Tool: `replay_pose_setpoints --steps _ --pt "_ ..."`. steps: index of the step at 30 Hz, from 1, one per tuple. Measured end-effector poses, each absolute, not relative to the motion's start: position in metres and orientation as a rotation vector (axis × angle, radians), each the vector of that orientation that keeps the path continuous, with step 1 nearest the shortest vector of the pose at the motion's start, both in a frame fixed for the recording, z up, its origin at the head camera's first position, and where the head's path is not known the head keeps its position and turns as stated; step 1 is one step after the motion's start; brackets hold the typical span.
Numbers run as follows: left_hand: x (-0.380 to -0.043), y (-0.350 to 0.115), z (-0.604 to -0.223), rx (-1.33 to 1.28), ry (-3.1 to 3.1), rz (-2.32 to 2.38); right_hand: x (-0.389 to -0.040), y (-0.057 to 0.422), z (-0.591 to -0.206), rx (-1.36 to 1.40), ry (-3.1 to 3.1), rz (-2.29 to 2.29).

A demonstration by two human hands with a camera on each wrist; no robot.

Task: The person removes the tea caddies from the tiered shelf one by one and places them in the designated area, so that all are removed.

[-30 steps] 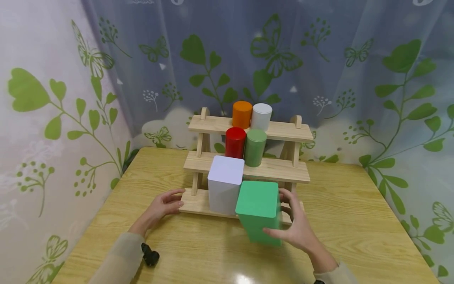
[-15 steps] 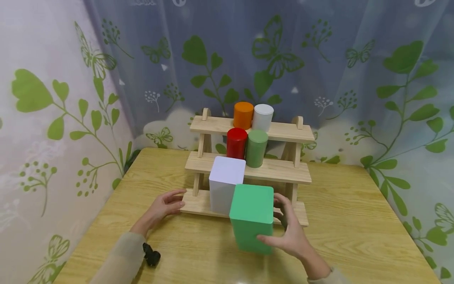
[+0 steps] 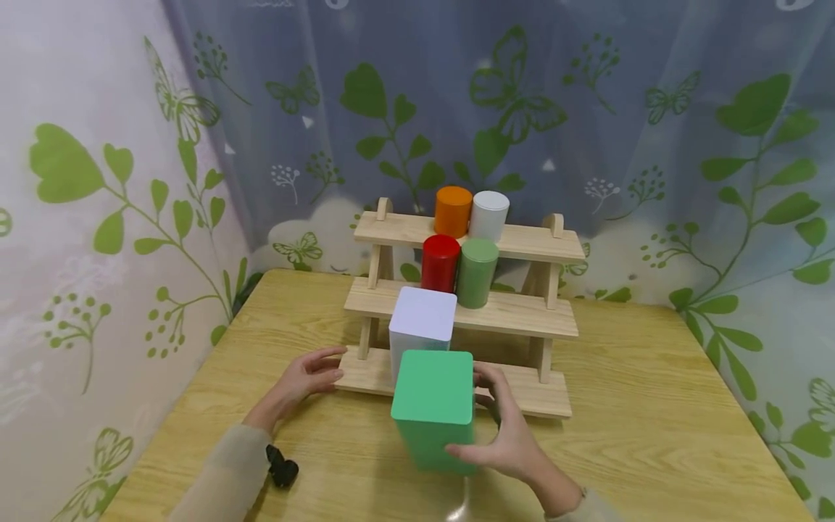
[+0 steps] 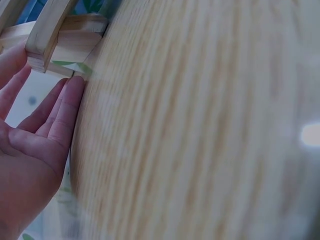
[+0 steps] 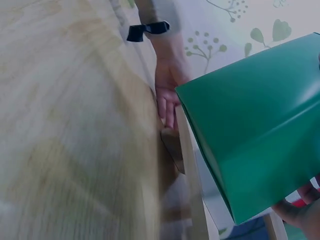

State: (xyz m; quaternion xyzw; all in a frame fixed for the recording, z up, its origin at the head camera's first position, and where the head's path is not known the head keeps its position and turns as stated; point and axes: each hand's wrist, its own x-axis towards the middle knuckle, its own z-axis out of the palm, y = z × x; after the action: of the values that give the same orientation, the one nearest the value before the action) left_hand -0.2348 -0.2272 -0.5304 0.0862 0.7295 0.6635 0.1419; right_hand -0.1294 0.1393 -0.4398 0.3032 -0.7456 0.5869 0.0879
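My right hand [image 3: 505, 438] grips a green rectangular box [image 3: 435, 388] by its right side, thumb on the near face and fingers behind. The box is in front of a three-tier wooden display rack [image 3: 522, 388] and overlaps the lower part of a white box [image 3: 422, 315] on the bottom tier. In the right wrist view, the green box [image 5: 260, 130] appears off the tabletop. With fingers nearly straight, my left hand [image 3: 303, 377] touches the left end of the bottom tier; the left wrist view shows its fingertips at the board's end [image 4: 42, 55].
On the middle tier stand a red cylinder [image 3: 440, 262] and a green cylinder [image 3: 478, 274]. The top tier bears an orange cylinder [image 3: 453, 210] and a white cylinder [image 3: 488, 215]. A patterned curtain [image 3: 417, 87] hangs behind the wooden table [image 3: 620, 406].
My right hand has carried the green box left and toward me, from the bottom tier's right part to before the white box. My left hand stays at the rack's end.
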Motion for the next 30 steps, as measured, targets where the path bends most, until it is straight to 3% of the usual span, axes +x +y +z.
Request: replay_pose_setpoints --steps 30 --pt "-0.238 -0.232 -0.538 0.337 2.055 1.941 -0.125 0.064 -0.45 1.132 -2.123 1.863"
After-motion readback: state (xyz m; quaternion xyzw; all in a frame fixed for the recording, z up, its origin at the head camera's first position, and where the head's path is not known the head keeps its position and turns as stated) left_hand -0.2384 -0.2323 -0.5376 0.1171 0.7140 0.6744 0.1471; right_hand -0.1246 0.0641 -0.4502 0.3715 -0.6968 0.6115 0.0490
